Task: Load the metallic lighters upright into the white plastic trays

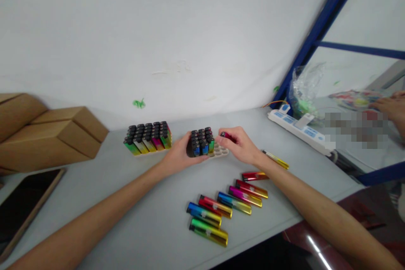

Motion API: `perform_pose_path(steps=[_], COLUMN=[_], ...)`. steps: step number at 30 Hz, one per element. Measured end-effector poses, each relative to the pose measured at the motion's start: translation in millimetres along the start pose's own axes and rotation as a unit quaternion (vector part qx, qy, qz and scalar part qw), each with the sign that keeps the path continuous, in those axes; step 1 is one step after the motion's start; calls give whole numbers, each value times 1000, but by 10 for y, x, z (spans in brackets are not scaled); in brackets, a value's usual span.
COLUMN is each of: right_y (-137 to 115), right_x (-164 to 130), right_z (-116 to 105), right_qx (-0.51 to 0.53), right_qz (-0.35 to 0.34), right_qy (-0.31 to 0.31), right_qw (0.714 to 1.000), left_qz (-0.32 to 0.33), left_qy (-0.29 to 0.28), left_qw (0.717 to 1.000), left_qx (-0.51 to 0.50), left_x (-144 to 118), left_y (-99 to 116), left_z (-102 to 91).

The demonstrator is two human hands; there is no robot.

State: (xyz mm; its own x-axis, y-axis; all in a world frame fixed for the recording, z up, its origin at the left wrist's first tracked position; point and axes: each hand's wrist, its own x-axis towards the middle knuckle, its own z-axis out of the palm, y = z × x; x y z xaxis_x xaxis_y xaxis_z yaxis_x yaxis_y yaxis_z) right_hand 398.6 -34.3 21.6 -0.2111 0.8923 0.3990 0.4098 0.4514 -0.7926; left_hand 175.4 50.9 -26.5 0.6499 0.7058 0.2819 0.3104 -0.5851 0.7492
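A pale tray with round holes stands on the table, its left part filled with upright black-topped lighters. My left hand grips this tray from the left, thumb along its front and fingers behind. Just above the tray's right side, my right hand is closed on a dark red lighter, whose top points left. Several lighters lie loose in front, among them a green-and-yellow one, a purple-and-yellow one and a red-and-gold one. To the left sits another block of upright lighters.
Cardboard boxes stand at the left against the wall, with a phone-like dark device before them. A white power strip lies at the right by a blue frame. Beyond it show a clear plastic bag and another person's hand.
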Motion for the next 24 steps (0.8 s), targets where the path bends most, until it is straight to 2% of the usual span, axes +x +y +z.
perform_pose_path(steps=[9, 13, 19, 24], right_y=[31, 59, 270, 431], right_x=[23, 42, 91, 126], right_z=[7, -32, -117, -101], right_qx=[-32, -39, -12, 22], right_qz=[14, 27, 17, 6], right_qy=[11, 46, 58, 77], right_qw=[999, 998, 998, 997], left_qz=[-18, -16, -17, -12], left_qy=[-7, -8, -10, -12], left_qw=[1000, 1000, 1000, 1000], left_qx=[17, 18, 7, -2], left_x=[8, 5, 11, 17], left_y=[26, 27, 45, 38], left_z=[-9, -16, -17, -33])
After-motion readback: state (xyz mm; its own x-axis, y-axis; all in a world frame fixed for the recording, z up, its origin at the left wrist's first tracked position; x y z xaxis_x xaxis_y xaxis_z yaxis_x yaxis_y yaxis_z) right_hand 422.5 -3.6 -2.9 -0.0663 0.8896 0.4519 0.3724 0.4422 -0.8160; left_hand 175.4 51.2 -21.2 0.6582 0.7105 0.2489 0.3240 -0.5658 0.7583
